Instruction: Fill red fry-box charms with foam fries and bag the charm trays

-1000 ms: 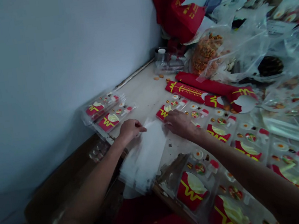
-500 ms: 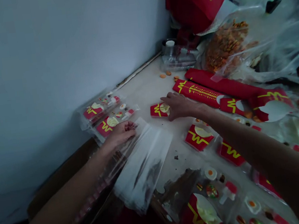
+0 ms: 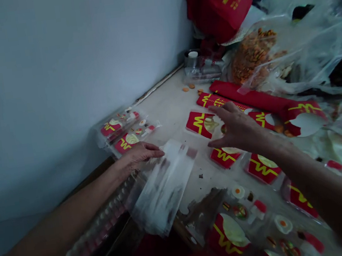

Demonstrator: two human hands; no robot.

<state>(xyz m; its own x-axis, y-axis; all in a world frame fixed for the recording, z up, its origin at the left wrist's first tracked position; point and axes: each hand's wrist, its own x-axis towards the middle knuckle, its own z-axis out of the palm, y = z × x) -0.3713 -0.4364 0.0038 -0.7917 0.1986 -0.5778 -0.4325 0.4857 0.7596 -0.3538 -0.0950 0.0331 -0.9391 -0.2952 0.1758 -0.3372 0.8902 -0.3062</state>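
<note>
My left hand (image 3: 144,153) pinches the upper edge of a stack of clear plastic bags (image 3: 159,192), which hangs over the table's edge. My right hand (image 3: 237,129) is open, thumb and forefinger spread wide beside a flat packet with a red and yellow fries carton (image 3: 200,124). That packet lies on the table; its right end is partly hidden by the fingers. Just under the right hand is another red fries-carton packet (image 3: 223,157). To the left lie two clear packets, the nearer (image 3: 125,143) with a red carton and small toy-like food pieces.
More filled packets (image 3: 263,169) spread over the table's right side and front. Red printed card pieces (image 3: 249,96) lie behind the right hand. A bag of orange-brown pieces (image 3: 254,56) and a red bag (image 3: 218,8) stand at the back. The wall (image 3: 57,76) borders the left.
My right hand has come nearer and opened, and the fries-carton packet beside it shows more fully. My left hand's fingers have stretched out onto the bag stack. The view has shifted slightly.
</note>
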